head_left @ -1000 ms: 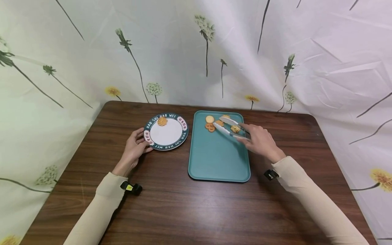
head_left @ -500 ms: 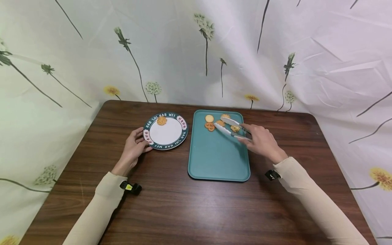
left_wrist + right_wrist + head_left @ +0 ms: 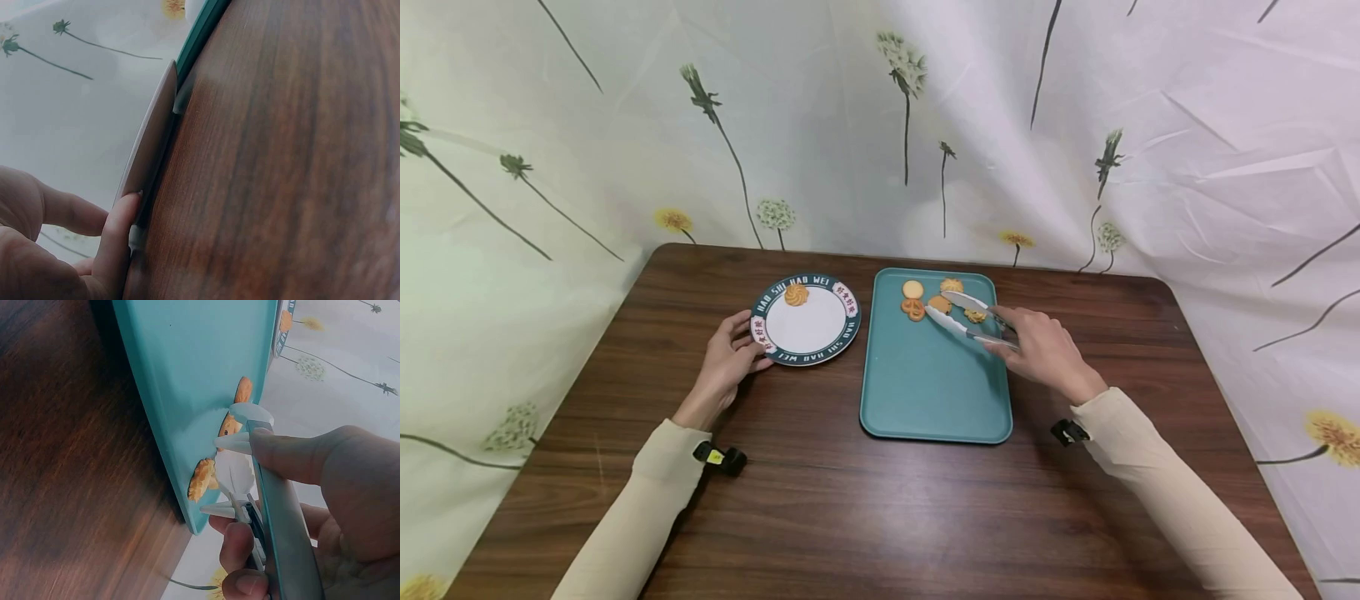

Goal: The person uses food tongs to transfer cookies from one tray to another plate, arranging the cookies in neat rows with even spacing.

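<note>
My left hand (image 3: 726, 358) pinches the left rim of a white plate (image 3: 808, 329) with a dark green lettered border. In the left wrist view the thumb and fingers are on either side of the plate's edge (image 3: 147, 144). A swirled cookie (image 3: 796, 295) lies at the plate's upper left. My right hand (image 3: 1045, 350) grips tongs (image 3: 947, 322) with pale tips, held over the teal tray (image 3: 932, 383). Their spread tips stand on either side of a round brown cookie (image 3: 938, 304). Whether they touch it, I cannot tell.
Around the tongs on the tray lie a pale round cookie (image 3: 913, 289), a pretzel-shaped cookie (image 3: 913, 310), a ridged cookie (image 3: 952, 285) and a knobbly cookie (image 3: 975, 316). A flowered curtain (image 3: 842, 125) hangs behind the wooden table (image 3: 850, 517).
The tongs have shifted slightly right and nearer, showing more of the ridged cookie at the back. The left hand and the plate have stayed in place.
</note>
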`<state>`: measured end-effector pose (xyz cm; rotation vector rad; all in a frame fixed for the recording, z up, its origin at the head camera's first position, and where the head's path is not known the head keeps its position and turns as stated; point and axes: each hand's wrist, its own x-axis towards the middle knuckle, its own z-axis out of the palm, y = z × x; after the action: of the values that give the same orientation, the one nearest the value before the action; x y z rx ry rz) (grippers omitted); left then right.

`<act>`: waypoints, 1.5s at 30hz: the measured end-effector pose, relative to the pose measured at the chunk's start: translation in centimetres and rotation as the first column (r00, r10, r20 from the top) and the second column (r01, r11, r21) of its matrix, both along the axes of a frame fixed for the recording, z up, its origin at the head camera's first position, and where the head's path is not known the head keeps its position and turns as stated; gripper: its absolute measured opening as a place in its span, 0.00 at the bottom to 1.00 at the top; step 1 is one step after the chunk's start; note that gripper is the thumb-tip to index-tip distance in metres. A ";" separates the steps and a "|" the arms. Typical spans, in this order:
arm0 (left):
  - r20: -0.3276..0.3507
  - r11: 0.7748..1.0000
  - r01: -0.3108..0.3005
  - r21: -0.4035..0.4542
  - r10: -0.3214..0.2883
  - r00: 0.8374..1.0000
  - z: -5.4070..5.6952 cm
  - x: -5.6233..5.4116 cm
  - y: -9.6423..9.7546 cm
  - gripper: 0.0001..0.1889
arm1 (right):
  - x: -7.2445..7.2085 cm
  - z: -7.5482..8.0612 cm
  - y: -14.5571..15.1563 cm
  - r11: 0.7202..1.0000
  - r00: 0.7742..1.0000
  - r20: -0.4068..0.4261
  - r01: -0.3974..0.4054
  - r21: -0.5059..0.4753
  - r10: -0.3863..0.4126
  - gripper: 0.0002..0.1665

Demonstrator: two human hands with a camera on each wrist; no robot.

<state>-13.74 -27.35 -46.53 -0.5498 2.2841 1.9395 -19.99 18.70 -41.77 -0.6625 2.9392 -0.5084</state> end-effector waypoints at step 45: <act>-0.002 1.000 -0.005 0.002 0.005 1.000 -0.3 -0.1 -0.2 0.37 | 0.0 0.0 -0.4 1.000 0.997 -0.077 0.005 -0.013 -0.006 0.39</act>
<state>-13.88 -27.57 -46.80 -0.5537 2.2836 1.9459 -19.97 18.31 -41.80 -0.6908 3.0123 -0.5139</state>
